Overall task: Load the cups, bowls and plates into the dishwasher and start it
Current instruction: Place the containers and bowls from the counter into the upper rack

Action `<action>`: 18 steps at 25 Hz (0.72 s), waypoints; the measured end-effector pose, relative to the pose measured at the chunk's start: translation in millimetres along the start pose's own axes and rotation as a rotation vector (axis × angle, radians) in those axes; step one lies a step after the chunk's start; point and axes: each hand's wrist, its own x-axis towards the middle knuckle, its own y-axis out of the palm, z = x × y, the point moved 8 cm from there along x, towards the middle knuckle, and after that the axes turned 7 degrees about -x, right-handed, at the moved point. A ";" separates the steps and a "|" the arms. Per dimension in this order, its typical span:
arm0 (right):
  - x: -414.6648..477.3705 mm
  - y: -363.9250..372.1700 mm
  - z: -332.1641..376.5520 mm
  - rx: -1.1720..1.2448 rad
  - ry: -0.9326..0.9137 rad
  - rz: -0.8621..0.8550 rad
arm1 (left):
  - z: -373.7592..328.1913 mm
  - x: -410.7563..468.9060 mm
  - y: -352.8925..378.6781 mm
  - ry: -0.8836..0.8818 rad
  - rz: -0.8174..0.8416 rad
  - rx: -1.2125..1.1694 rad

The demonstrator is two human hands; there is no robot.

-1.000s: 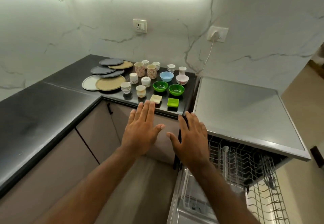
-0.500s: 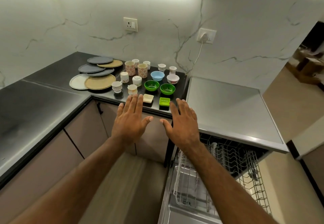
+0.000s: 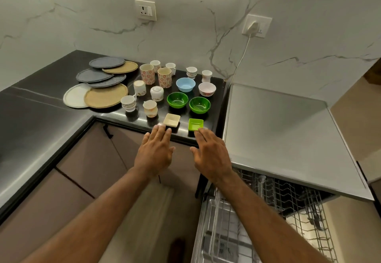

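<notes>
Both hands moved forward to black counter edge (image 3: pixel 123 118); left hand (image 3: pixel 154 153) and right hand (image 3: pixel 212 155) empty, fingers spread, near small square cream dish (image 3: pixel 171 120) and small square green dish (image 3: pixel 195 124), both empty.

Your left hand (image 3: pixel 154 153) and right hand (image 3: pixel 212 155) are bare: no gloves, rings, watch; forearms unsleeved.

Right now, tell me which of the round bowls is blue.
The light blue bowl, in the back row left of the white bowl. The two bowls in front of them are green.

black counter (image 3: pixel 51 118) with plates (image 3: pixel 105 98), cups (image 3: pixel 147 74), bowls (image 3: pixel 177 99)
</notes>
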 end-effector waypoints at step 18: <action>134.9 192.8 -77.7 0.015 0.052 0.237 | 87.7 191.1 112.8 0.179 0.061 0.015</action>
